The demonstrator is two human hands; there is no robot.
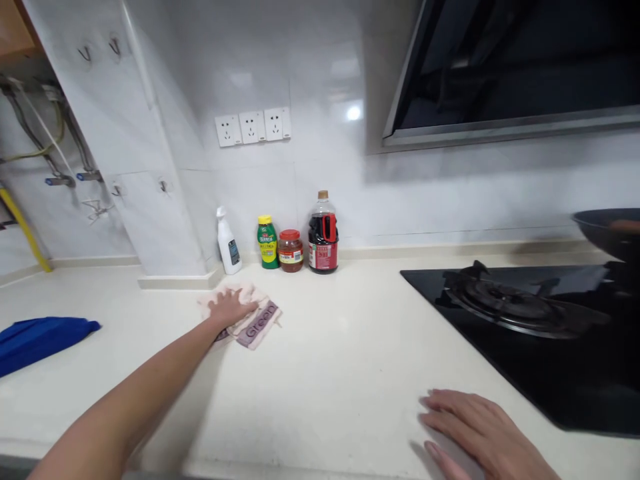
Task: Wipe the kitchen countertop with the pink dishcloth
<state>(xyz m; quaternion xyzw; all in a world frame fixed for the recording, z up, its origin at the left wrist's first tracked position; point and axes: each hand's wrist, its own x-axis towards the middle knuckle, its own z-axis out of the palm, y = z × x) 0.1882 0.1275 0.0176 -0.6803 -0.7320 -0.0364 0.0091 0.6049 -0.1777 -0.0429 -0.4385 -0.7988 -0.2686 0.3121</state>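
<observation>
My left hand (229, 309) lies on a pale pink cloth (260, 325) at the back left of the counter, palm down with its fingers spread. The cloth is crumpled and has a mauve band with the word "Green" on it. My right hand (477, 427) hovers at or rests on the front right of the white counter (330, 387); its fingers are stretched out and nothing shows in it. Part of its palm is cut off by the lower frame edge.
Along the back wall stand a white spray bottle (229, 247), a green bottle (268, 245), a red-lidded jar (291, 253) and a large dark sauce bottle (323, 240). A black gas stove (500, 347) with a wok (605, 230) is at right. Blue cloth (45, 340) lies left.
</observation>
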